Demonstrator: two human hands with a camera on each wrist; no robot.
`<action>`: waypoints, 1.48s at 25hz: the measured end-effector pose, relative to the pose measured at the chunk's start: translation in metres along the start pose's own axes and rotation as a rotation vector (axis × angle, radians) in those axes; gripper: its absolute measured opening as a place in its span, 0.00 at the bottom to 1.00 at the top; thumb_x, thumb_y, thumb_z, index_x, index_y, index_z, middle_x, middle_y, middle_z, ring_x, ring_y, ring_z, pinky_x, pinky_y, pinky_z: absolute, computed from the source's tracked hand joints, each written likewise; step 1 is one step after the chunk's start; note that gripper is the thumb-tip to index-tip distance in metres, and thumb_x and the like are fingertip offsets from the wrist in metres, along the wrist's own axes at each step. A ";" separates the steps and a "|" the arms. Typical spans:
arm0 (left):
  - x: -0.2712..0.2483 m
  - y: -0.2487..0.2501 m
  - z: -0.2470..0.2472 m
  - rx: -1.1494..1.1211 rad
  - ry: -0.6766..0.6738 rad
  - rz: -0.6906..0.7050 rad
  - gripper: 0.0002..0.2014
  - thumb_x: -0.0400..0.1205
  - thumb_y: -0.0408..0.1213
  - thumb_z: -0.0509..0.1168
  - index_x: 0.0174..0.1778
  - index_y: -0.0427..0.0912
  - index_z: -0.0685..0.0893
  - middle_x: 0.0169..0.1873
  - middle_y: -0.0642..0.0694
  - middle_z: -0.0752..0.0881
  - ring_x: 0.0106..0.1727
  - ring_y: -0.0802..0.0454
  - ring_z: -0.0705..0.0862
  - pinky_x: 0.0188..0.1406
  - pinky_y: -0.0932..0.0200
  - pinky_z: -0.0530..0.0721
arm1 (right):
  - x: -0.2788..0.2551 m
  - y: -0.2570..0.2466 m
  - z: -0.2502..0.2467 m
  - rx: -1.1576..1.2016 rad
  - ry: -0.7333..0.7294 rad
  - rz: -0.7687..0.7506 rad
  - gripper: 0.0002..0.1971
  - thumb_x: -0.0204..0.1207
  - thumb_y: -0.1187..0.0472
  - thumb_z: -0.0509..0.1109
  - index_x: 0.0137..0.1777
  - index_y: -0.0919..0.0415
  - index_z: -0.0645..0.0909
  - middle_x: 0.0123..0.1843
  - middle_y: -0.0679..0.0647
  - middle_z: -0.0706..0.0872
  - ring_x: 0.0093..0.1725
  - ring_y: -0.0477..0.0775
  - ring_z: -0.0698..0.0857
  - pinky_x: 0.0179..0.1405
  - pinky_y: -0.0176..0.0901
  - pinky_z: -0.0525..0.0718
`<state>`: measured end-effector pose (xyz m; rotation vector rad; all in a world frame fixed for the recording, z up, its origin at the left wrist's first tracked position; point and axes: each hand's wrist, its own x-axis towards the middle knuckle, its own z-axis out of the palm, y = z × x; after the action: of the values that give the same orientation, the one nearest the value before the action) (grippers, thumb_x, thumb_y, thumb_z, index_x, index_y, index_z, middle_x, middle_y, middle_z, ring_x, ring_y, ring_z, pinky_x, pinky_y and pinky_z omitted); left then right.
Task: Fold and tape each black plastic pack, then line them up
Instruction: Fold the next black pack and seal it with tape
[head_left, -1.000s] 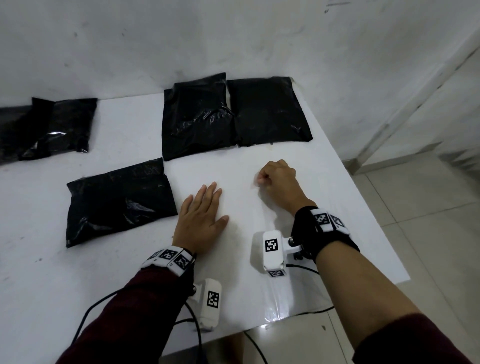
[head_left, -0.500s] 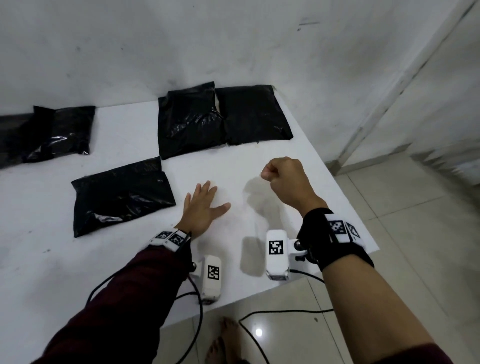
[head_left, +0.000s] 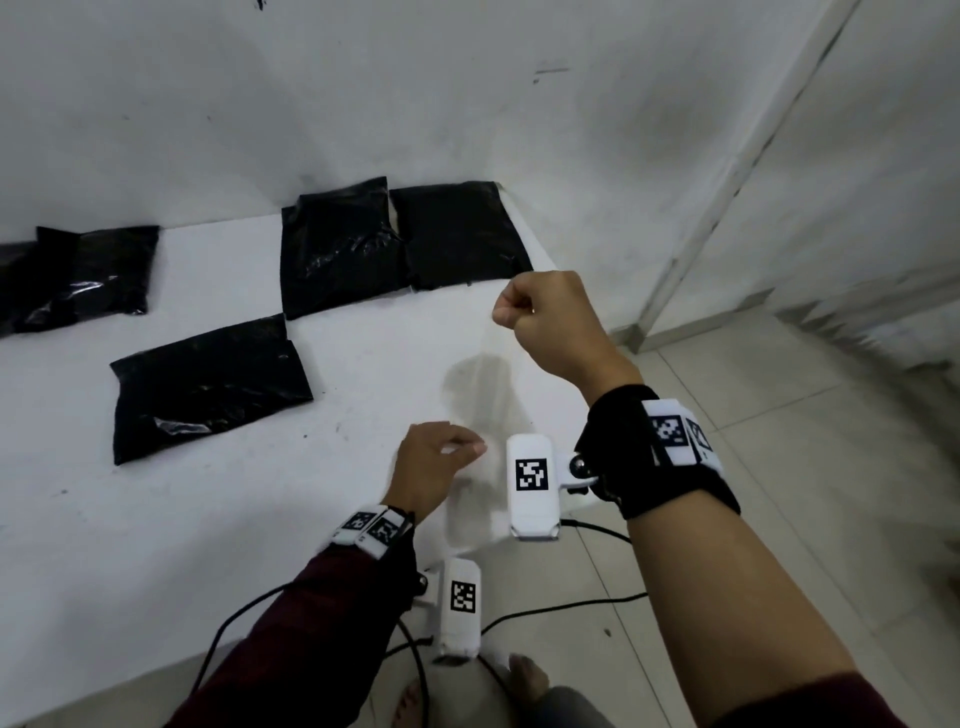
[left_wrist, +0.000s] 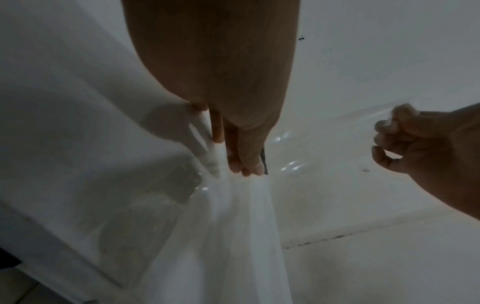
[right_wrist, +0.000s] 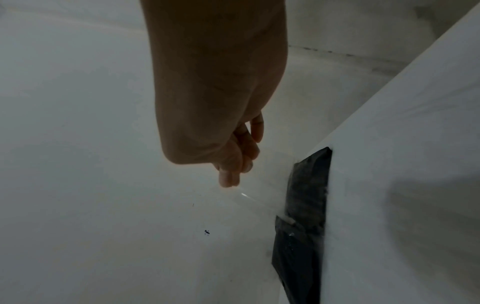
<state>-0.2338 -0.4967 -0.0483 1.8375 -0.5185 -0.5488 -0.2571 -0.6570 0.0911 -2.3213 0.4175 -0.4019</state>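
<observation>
While a clear strip of tape (head_left: 480, 374) is stretched taut between both hands, the black plastic packs wait on the tabletop (head_left: 156, 519). The nearest pack (head_left: 208, 387) lies flat to the left of the left hand (head_left: 431, 465), well apart from it; two more (head_left: 340, 254) (head_left: 457, 234) sit side by side, touching, beyond it by the wall, and another (head_left: 96, 273) lies farther left. The left hand has its fingertips (left_wrist: 244, 164) curled, pinching the tape's lower end at the tabletop edge. The right hand (head_left: 545, 317) is fisted, raised, gripping the upper end. The packs look soft, light and slick, likely to crumple and slide; taking one by its edge seems best.
</observation>
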 end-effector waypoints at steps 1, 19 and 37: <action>-0.003 0.001 0.002 -0.040 -0.003 -0.027 0.03 0.75 0.36 0.71 0.37 0.42 0.88 0.40 0.48 0.90 0.45 0.54 0.85 0.53 0.60 0.76 | 0.001 0.000 -0.004 0.014 -0.002 -0.008 0.07 0.71 0.76 0.65 0.36 0.67 0.82 0.29 0.40 0.77 0.29 0.39 0.75 0.25 0.20 0.69; -0.071 0.036 0.028 -0.331 0.196 0.023 0.12 0.77 0.19 0.63 0.55 0.25 0.85 0.48 0.34 0.89 0.47 0.51 0.89 0.44 0.66 0.84 | -0.006 -0.035 -0.039 0.140 0.069 -0.256 0.07 0.69 0.73 0.67 0.32 0.77 0.82 0.33 0.66 0.86 0.32 0.53 0.80 0.35 0.45 0.80; -0.080 0.042 -0.102 -0.334 0.140 -0.102 0.13 0.58 0.44 0.75 0.34 0.41 0.90 0.36 0.42 0.89 0.38 0.53 0.86 0.40 0.61 0.86 | 0.083 -0.064 -0.045 0.364 0.260 -0.056 0.12 0.62 0.69 0.67 0.34 0.84 0.76 0.28 0.60 0.73 0.34 0.47 0.70 0.34 0.39 0.66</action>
<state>-0.2402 -0.3860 0.0319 1.5740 -0.2235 -0.5353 -0.1892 -0.6741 0.1809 -1.9362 0.3692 -0.7477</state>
